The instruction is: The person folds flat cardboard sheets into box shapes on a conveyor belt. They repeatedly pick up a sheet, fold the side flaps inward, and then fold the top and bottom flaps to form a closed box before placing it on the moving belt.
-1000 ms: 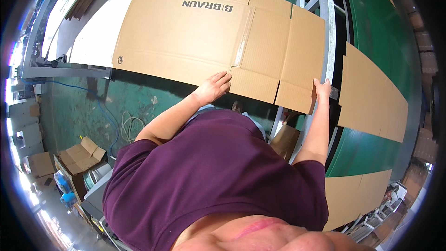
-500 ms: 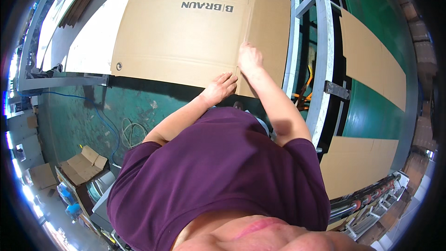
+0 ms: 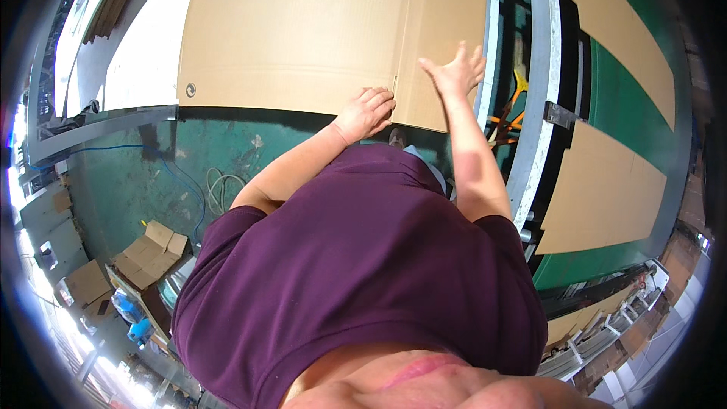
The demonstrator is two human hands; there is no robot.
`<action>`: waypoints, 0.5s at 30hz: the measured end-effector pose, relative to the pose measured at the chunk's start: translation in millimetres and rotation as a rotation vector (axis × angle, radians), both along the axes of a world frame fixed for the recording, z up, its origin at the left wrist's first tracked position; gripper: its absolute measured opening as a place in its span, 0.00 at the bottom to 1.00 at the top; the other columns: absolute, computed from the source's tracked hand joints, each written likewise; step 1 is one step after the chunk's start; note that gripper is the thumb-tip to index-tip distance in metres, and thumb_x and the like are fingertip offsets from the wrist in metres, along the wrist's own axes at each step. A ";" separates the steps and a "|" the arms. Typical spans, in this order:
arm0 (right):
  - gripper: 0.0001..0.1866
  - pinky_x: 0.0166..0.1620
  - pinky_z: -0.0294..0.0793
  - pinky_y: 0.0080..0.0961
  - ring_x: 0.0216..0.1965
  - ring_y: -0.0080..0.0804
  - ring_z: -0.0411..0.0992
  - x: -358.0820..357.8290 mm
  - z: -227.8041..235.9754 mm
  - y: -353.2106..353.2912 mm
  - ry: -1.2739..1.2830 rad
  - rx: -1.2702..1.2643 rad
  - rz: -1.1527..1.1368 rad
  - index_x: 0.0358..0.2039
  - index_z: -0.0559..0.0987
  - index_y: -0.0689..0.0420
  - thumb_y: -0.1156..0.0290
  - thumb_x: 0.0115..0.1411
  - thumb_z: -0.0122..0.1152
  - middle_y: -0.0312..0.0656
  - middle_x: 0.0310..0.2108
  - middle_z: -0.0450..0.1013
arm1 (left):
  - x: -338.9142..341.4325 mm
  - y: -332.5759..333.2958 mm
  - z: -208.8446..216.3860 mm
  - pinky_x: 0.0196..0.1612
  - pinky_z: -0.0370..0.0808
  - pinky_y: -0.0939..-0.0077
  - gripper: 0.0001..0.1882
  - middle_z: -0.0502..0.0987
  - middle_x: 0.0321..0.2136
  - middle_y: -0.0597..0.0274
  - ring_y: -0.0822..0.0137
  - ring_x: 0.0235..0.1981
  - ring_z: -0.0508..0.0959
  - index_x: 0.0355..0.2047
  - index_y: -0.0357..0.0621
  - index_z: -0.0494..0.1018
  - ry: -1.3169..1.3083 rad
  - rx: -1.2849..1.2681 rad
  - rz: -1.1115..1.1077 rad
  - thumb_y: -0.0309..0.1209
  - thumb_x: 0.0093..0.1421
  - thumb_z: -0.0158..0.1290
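A large brown cardboard sheet [image 3: 280,42] with dark print lies before me on a white surface. A crease runs along it near its right side, setting off a flap panel [image 3: 432,19] that lies nearly flat. My left hand [image 3: 366,112] rests on the near edge beside the crease, its fingers laid on the board and slightly bent. The left thumb is hidden. Over the flap, close to its right edge, my right hand [image 3: 457,73] is open with fingers spread, and nothing is in it.
A grey metal frame [image 3: 541,98] runs along the right, beyond it a green conveyor belt [image 3: 621,91] bearing cardboard sheets [image 3: 603,189]. Orange-yellow parts [image 3: 518,87] show inside the frame. On the floor at left lie a blue hose [image 3: 178,182], a coiled pale cord [image 3: 218,191] and an opened carton [image 3: 150,254].
My right hand has left the crease, moving right over the flap with its fingers spreading. The flap, tilted up before, lies flatter. On the belt, the cardboard sheets have shifted farther away.
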State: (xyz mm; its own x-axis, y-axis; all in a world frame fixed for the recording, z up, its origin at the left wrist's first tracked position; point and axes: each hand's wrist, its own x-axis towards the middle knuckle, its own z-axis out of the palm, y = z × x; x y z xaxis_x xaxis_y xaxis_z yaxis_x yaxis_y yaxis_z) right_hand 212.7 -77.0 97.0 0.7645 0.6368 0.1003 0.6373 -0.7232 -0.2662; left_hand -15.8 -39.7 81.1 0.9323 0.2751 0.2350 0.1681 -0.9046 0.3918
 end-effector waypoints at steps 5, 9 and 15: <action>0.67 0.62 0.59 0.40 0.61 0.49 0.59 48.0 0.3 3.9 0.476 0.060 -0.207 0.65 0.50 0.61 0.53 0.29 0.80 0.55 0.60 0.57 | -29.7 32.5 -3.0 0.66 0.50 0.51 0.40 0.62 0.60 0.51 0.50 0.63 0.58 0.58 0.42 0.63 0.192 0.003 0.065 0.57 0.53 0.53; 0.53 0.56 0.67 0.36 0.53 0.43 0.69 67.6 -18.7 1.7 0.622 0.166 -0.146 0.54 0.63 0.59 0.56 0.27 0.82 0.50 0.50 0.70 | -73.3 69.4 7.8 0.68 0.44 0.48 0.43 0.58 0.63 0.51 0.49 0.66 0.52 0.61 0.42 0.60 0.238 0.057 0.013 0.56 0.52 0.53; 0.48 0.53 0.68 0.37 0.50 0.43 0.71 57.8 -14.4 -1.2 0.527 0.202 -0.157 0.49 0.67 0.61 0.57 0.27 0.82 0.50 0.46 0.73 | -64.1 61.5 -6.3 0.68 0.43 0.45 0.41 0.58 0.63 0.50 0.47 0.67 0.51 0.59 0.39 0.61 0.232 0.138 -0.019 0.51 0.52 0.55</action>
State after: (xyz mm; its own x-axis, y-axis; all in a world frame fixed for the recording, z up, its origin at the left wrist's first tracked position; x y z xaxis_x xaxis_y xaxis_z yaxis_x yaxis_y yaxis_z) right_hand 270.6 -78.2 82.6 0.8277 0.5199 -0.2113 0.2709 -0.6999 -0.6609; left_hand -79.9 21.9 74.8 0.9703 0.2370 0.0482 0.2214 -0.9507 0.2171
